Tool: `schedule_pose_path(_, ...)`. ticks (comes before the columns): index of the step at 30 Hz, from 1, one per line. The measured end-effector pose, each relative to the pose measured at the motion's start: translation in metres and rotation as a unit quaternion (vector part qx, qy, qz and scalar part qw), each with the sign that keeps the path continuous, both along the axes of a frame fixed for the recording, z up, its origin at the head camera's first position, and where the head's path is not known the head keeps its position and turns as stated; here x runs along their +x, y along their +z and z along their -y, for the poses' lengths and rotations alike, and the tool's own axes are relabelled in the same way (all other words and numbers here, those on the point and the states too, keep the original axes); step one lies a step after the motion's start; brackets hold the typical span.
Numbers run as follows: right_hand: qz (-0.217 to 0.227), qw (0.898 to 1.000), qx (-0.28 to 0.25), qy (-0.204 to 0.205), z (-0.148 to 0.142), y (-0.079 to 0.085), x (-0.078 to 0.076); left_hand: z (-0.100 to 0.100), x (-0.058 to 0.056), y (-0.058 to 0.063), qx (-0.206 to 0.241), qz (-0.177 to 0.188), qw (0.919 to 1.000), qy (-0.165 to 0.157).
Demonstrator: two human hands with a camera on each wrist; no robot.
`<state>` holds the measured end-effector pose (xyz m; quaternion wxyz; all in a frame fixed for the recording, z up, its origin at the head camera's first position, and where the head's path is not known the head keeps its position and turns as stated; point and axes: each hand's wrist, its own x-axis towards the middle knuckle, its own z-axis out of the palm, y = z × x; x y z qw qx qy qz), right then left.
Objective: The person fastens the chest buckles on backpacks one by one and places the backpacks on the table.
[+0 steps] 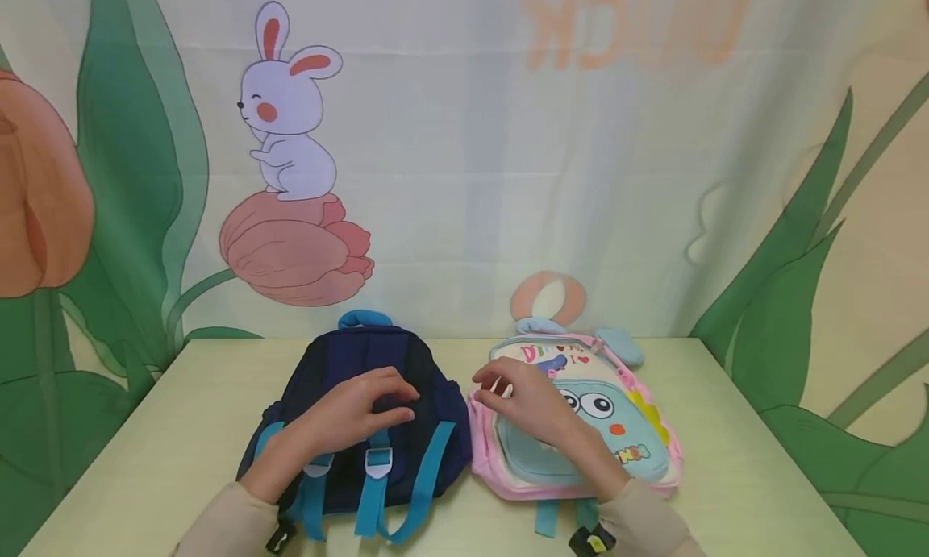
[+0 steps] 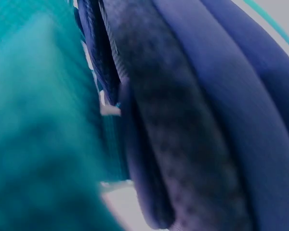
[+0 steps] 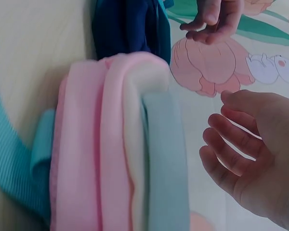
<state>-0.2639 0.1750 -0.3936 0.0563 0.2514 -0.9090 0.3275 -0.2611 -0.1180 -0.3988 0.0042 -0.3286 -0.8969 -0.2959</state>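
A dark navy backpack [image 1: 341, 355] with teal straps [image 1: 428, 468] lies on the left of the table, straps facing up. Above it hovers my left hand [image 1: 356, 408], fingers loosely bent and holding nothing. Beside it on the right lies a pink and light blue children's backpack [image 1: 631, 452] with a cartoon face on its front pocket. My right hand [image 1: 530, 396] is over that backpack's left part, fingers relaxed and nothing between them. In the right wrist view, the right hand [image 3: 260, 149] shows apart from the pink backpack [image 3: 115, 144]. Navy fabric and a teal strap [image 2: 33, 125] fill the left wrist view.
Both backpacks rest side by side on a pale table [image 1: 755, 468]. Behind the table hangs a curtain [image 1: 464, 154] printed with a rabbit, tulips and leaves. A teal strap [image 1: 546, 517] sticks out below the pink backpack towards the front.
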Motion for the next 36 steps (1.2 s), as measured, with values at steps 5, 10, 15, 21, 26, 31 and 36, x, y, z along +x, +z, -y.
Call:
schedule_pose_path(5,-0.013,1.000,0.011,-0.011,-0.015,0.000,0.000,-0.012,0.002,0.002,-0.009,0.003,0.9999,-0.010)
schedule_pose_path(10,-0.023,0.999,0.014,-0.019,-0.028,0.001,0.000,-0.026,0.002,-0.001,-0.013,0.014,0.9996,-0.019)
schedule_pose_path(15,-0.026,0.999,0.012,-0.032,-0.042,0.002,0.002,-0.044,0.002,-0.004,-0.015,0.015,0.9995,-0.024)
schedule_pose_path(21,-0.021,0.998,0.016,-0.051,-0.061,0.001,0.006,-0.062,0.001,-0.008,-0.017,0.016,0.9991,-0.035)
schedule_pose_path(26,-0.016,0.997,0.030,-0.062,-0.078,-0.002,0.007,-0.075,-0.001,-0.009,-0.028,0.019,0.9986,-0.040)
schedule_pose_path(31,-0.026,0.997,0.032,-0.068,-0.094,-0.005,0.009,-0.087,0.001,-0.009,-0.037,0.028,0.9985,-0.031)
schedule_pose_path(36,-0.017,0.996,0.039,-0.083,-0.107,-0.006,0.013,-0.096,0.002,-0.010,-0.044,0.032,0.9978,-0.038)
